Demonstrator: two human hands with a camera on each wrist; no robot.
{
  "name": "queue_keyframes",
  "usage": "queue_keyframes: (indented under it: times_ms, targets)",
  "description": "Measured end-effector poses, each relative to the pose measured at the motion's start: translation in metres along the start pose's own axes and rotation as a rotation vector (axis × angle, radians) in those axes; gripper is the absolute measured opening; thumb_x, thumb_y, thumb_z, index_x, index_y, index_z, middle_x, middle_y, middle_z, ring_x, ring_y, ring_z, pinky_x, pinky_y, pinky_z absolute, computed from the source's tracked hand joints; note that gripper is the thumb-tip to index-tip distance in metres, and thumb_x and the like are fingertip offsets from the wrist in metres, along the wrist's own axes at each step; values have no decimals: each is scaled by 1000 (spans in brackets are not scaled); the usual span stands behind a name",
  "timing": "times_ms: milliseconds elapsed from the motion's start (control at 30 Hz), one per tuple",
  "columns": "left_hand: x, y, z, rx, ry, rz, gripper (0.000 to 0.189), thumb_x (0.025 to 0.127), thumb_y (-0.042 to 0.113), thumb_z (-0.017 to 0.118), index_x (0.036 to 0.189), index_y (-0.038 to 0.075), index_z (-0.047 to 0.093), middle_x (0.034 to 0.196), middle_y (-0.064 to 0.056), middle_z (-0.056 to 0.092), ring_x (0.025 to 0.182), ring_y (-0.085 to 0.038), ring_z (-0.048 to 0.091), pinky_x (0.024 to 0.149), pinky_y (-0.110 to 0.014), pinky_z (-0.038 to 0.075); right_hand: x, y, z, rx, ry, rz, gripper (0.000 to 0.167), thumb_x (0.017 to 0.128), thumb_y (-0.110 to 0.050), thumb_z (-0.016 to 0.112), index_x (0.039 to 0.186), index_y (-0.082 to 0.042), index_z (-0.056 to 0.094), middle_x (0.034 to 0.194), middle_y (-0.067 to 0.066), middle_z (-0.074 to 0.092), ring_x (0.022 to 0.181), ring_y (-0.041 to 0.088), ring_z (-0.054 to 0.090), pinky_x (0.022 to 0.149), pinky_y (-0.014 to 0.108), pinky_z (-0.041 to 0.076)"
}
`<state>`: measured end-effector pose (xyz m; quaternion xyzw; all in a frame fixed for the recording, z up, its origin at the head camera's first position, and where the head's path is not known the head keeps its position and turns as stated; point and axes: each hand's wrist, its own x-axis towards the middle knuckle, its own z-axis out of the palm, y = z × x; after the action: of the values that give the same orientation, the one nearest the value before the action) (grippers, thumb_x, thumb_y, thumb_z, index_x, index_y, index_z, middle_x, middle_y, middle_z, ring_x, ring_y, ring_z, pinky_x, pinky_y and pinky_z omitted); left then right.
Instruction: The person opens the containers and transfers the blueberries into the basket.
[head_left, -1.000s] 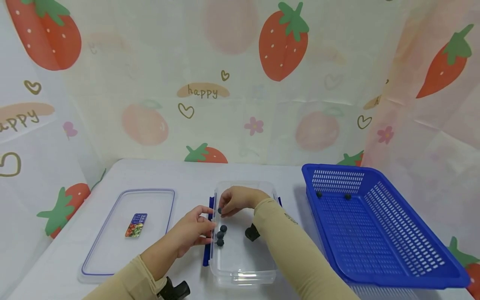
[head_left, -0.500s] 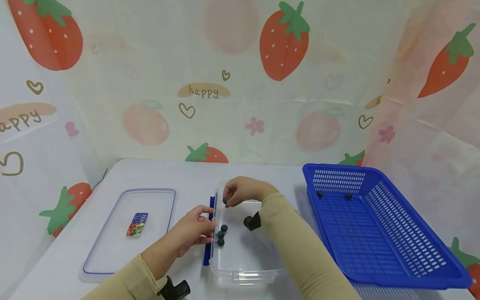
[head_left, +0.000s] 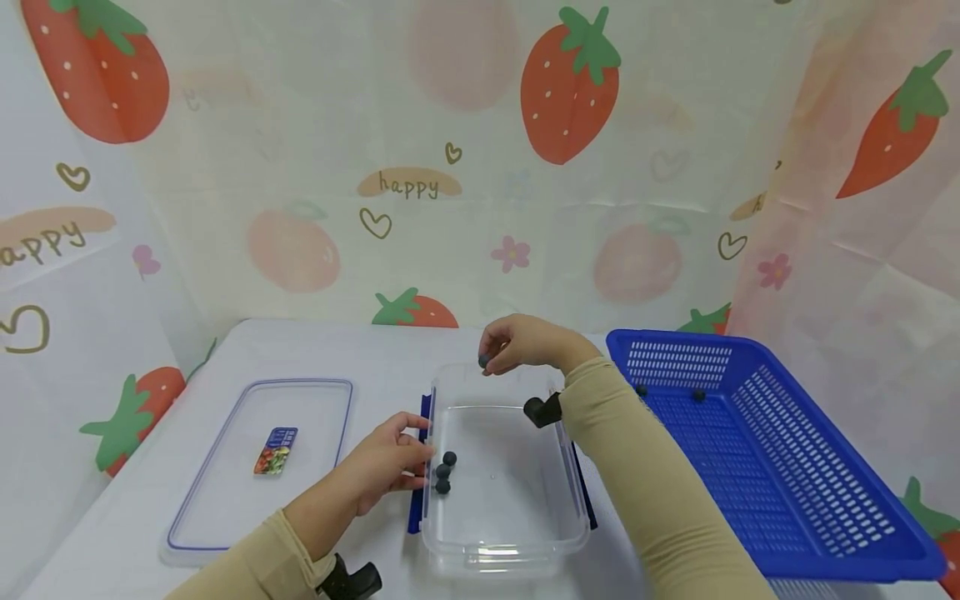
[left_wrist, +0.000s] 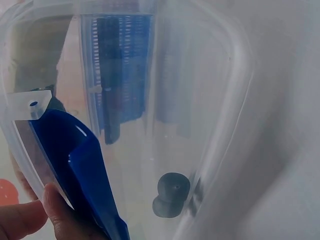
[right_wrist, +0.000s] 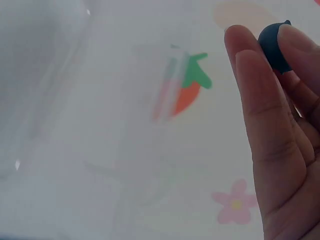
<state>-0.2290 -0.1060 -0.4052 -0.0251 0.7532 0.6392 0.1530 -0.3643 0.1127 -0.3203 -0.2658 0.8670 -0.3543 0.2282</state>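
Observation:
Up above the far end of the clear plastic box [head_left: 510, 533], my right hand [head_left: 528, 342] pinches a blueberry [right_wrist: 272, 47] between thumb and fingertips. Its small crown shows in the right wrist view. My left hand [head_left: 382, 462] has its fingers spread and touches the box's left side, beside a blue latch [left_wrist: 82, 165]. Inside the box, several dark blueberries [head_left: 443, 472] lie in a short row along the left wall. Two of them show through the plastic in the left wrist view.
On the right stands a large blue perforated basket [head_left: 750, 467], with dark berries [head_left: 699, 395] near its far end. A clear lid with a blue rim [head_left: 258, 381] lies at left, with a colourful label [head_left: 275, 451] on it. A strawberry-print curtain [head_left: 480, 250] hangs behind.
My right hand has lifted from inside the box's left side, going up and away over the far end with the pinched blueberry. My left hand has stayed at the box's side.

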Motion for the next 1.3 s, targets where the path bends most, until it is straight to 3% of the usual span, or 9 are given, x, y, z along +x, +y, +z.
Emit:
queue_keyframes:
  times_ms: [333, 567, 767, 967, 1300]
  targets:
    - [0, 0, 0, -7, -1, 2, 39, 88, 9, 57, 125, 9, 43, 84, -12, 54, 71, -20, 56, 65, -30, 55, -50, 14, -50, 28, 95, -47, 14, 83, -2, 62, 97, -1, 58, 96, 13, 64, 95, 26, 63, 82, 34, 52]
    - [0, 0, 1, -3, 2, 6, 39, 88, 10, 58, 124, 10, 44, 84, -12, 54, 71, -20, 56, 65, -30, 55, -84, 47, -77, 13, 190, -14, 20, 84, -6, 63, 102, 1, 56, 99, 15, 63, 94, 22, 63, 85, 38, 50]
    - [-1, 0, 1, -4, 2, 5, 39, 88, 10, 58, 124, 10, 44, 84, -12, 54, 71, -20, 56, 66, -30, 55, -109, 75, -90, 60, 286, 46, 25, 85, -9, 63, 105, 3, 54, 101, 16, 60, 99, 31, 60, 85, 36, 50]
    - [-2, 2, 1, -8, 4, -1, 39, 88, 9, 58, 125, 9, 44, 84, -12, 55, 71, -20, 55, 66, -29, 55, -122, 101, -97, 187, 309, 82, 29, 84, -1, 62, 107, 10, 49, 98, 17, 60, 97, 30, 60, 84, 33, 50]
    - [-1, 1, 1, -1, 2, 7, 40, 88, 10, 57, 126, 9, 43, 83, -12, 55, 71, -20, 56, 66, -30, 55, -128, 133, -99, 253, 294, 150, 29, 83, 5, 59, 108, 13, 47, 95, 14, 61, 92, 23, 63, 85, 37, 50]
